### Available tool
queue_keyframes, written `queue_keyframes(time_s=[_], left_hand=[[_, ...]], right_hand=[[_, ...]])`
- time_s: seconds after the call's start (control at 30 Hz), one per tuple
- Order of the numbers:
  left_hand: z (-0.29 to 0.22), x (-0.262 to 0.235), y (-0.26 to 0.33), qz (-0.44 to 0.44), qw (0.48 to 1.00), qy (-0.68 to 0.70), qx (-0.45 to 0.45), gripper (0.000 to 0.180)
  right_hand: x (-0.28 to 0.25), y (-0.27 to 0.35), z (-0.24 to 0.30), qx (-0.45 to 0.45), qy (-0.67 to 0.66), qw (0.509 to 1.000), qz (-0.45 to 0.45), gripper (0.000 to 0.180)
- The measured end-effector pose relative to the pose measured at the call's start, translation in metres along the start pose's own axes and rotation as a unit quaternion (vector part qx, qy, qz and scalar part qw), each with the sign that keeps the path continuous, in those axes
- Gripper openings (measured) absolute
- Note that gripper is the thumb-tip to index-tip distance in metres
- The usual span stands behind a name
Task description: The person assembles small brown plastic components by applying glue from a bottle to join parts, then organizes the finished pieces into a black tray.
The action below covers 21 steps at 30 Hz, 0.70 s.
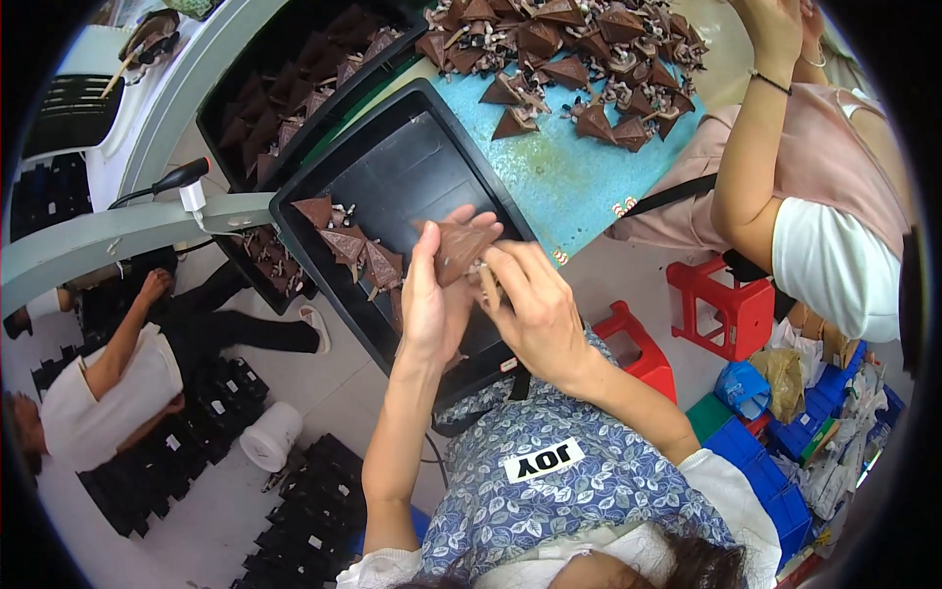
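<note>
Between my hands, above a black tray (417,147), is a brown pointed figurine piece (461,250) with a broad roof-like face and small pale parts beneath. My left hand (434,309) cradles it, the thumb along one edge and the fingers behind. My right hand (538,309) pinches a small tan stick-like part at its right side; the fingertips partly hide that spot. Inside the tray, along its left wall, lie several similar brown pieces (345,245), some with tan sticks poking out. My wrists pass over the tray's near edge.
A heap of similar brown pieces (599,44) covers the far part of a blue mat (549,177). Another black tray of them (294,93) stands at far left, beside a curved grey frame (245,208) with a white plug. A co-worker (785,196) is at right, near red stools (721,304).
</note>
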<state>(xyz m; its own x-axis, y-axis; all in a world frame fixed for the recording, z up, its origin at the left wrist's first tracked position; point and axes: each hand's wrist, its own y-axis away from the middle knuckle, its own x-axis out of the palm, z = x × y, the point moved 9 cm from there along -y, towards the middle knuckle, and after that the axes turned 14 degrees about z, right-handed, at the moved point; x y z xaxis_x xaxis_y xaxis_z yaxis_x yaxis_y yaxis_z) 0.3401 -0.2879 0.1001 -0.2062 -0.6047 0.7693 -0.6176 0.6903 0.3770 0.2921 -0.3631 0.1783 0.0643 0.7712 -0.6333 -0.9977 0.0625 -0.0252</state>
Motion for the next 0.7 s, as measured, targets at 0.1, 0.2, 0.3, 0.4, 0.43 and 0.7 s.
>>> queue_keyframes(time_s=[0.1, 0.2, 0.3, 0.4, 0.43, 0.7], left_hand=[[0.003, -0.013, 0.006, -0.021, 0.999, 0.0, -0.024, 0.05], [0.01, -0.016, 0.001, 0.005, 0.985, 0.171, -0.015, 0.049], [0.012, -0.015, 0.004, 0.0, 0.988, 0.152, -0.016, 0.046], [0.024, -0.007, 0.006, -0.007, 0.984, 0.172, -0.042, 0.041], [0.028, -0.009, 0.006, -0.01, 0.975, 0.216, -0.052, 0.039], [0.037, 0.009, -0.003, 0.11, 0.904, 0.405, -0.086, 0.034]], right_hand=[[-0.005, 0.004, 0.0, -0.029, 0.033, 0.999, -0.004, 0.048], [-0.032, 0.016, 0.005, -0.004, 0.013, 0.993, -0.12, 0.049], [-0.011, 0.031, -0.041, 0.159, -0.371, 0.908, -0.109, 0.039], [0.027, 0.024, -0.036, 0.215, -0.437, 0.871, 0.061, 0.025], [0.007, 0.019, -0.019, 0.156, -0.305, 0.939, 0.008, 0.025], [-0.003, 0.021, 0.025, -0.008, -0.062, 0.995, -0.075, 0.033]])
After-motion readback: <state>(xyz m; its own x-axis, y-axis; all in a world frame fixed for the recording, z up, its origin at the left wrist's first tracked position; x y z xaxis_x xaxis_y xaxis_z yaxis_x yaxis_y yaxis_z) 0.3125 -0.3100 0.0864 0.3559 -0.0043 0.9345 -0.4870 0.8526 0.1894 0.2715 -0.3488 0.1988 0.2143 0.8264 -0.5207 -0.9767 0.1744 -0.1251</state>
